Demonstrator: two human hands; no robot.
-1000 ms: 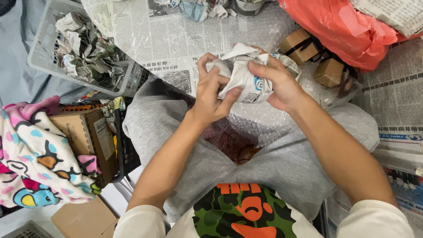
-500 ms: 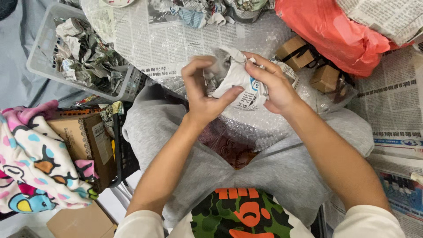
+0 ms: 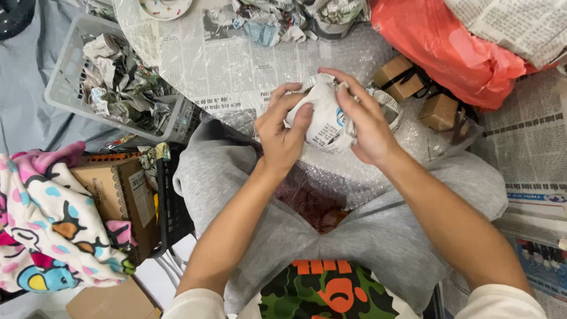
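Newspaper-wrapped bundle [image 3: 325, 121] sits clasped between left hand [image 3: 282, 137] and right hand [image 3: 365, 121].

Newspaper-wrapped bundle [image 3: 326, 121] — one item, rounded and crumpled, mostly white newsprint with small black type and a blue printed patch. It was held off the lap at about 12 o'clock from the sitter's knees, above bubble wrap, clasped between both hands — paper folded tight around a hidden object, contents not visible.

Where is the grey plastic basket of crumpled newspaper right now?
In the head view the grey plastic basket sits upper left, beyond the person's left knee, well left of the left hand.
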